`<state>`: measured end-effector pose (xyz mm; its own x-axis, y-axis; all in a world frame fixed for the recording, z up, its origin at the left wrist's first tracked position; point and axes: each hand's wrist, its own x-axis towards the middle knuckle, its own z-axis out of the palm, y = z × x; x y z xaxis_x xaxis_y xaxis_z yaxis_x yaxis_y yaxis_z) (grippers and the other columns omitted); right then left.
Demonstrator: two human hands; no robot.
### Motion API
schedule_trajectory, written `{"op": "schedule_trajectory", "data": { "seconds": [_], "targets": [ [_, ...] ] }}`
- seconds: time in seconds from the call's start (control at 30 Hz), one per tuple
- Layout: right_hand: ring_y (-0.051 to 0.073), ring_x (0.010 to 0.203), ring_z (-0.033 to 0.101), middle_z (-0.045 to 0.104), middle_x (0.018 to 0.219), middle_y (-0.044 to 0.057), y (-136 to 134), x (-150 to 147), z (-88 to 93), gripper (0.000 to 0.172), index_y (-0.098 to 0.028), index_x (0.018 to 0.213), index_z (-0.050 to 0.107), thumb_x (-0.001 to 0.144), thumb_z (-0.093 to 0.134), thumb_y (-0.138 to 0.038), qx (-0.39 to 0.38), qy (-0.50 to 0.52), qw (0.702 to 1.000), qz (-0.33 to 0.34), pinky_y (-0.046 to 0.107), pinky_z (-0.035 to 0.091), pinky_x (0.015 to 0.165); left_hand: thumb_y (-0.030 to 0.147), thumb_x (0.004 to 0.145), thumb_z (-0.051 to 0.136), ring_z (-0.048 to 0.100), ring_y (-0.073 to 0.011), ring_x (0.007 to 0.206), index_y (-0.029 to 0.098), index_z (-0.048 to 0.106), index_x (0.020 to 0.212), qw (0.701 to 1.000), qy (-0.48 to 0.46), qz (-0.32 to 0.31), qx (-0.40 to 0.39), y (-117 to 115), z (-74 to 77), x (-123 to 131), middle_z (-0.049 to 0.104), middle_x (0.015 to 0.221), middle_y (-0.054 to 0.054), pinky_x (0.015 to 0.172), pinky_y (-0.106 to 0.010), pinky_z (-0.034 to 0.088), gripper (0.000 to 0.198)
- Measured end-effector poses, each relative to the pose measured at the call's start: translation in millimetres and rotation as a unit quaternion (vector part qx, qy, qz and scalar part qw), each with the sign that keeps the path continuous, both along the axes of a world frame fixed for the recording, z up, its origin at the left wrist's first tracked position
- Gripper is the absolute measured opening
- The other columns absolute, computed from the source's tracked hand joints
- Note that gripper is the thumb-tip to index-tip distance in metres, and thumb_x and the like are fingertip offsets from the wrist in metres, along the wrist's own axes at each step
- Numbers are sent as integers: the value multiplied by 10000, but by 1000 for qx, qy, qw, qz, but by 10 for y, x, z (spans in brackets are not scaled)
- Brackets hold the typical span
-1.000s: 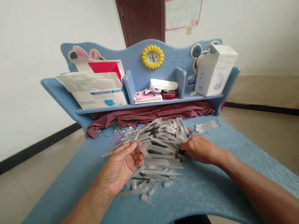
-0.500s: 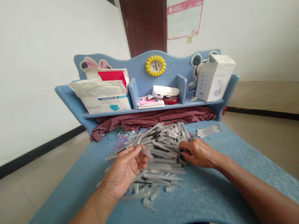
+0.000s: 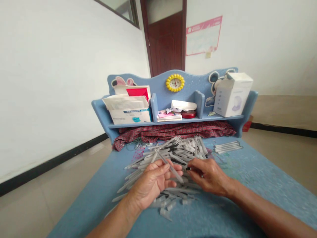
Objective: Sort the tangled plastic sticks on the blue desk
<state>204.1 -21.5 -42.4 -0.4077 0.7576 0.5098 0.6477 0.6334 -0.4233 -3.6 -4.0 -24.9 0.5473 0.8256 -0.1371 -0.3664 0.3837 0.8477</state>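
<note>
My left hand (image 3: 157, 178), palm up, pinches a translucent pen barrel (image 3: 170, 167) between thumb and fingers; the barrel slants down to the right. Close by on the right, my right hand (image 3: 209, 175) is closed on a small black-ended piece (image 3: 188, 168), mostly hidden by the fingers. Beneath and behind both hands spreads a pile of clear and grey pen parts (image 3: 183, 148), some with black pieces. Small clear caps (image 3: 165, 214) lie at the pile's near edge.
Several assembled-looking pens (image 3: 228, 147) lie side by side at the right on the blue table (image 3: 250, 185). A blue shelf (image 3: 173, 124) holding boxes stands behind, with a checked cloth (image 3: 173, 131) under it.
The view has shifted, so the shelf and pile appear lower and further right. My hands are nearer each other, and the black-ended piece in my right hand has come up from the pile.
</note>
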Motion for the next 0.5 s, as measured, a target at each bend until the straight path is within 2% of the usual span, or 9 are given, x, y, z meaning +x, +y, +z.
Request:
{"op": "schedule_trajectory", "data": {
  "seconds": [0.1, 0.3, 0.5],
  "targets": [
    [78, 471, 457, 534, 561, -29, -14, -56, -6, 98, -165, 848, 547, 810, 459, -183, 12, 1, 1000, 8, 188, 332, 481, 136, 794, 558, 614, -268, 954, 126, 562, 847, 1000, -7, -9, -5, -20, -3, 7, 648, 1013, -160, 658, -297, 496, 55],
    [78, 495, 478, 559, 587, -17, 2, -110, -46, 108, -169, 762, 531, 826, 445, -173, 22, 0, 999, 27, 191, 332, 490, 131, 785, 571, 646, -190, 794, 113, 589, 821, 1000, -10, 5, -8, -26, -48, 21, 658, 968, -136, 671, -290, 499, 44],
    [84, 521, 505, 592, 621, 2, 14, -140, -65, 121, -158, 793, 584, 826, 472, -186, 23, 30, 999, 21, 194, 363, 515, 124, 782, 574, 646, -180, 770, 105, 591, 830, 1000, -14, 6, -11, -23, -62, 30, 652, 969, -135, 676, -295, 506, 54]
  ]
}}
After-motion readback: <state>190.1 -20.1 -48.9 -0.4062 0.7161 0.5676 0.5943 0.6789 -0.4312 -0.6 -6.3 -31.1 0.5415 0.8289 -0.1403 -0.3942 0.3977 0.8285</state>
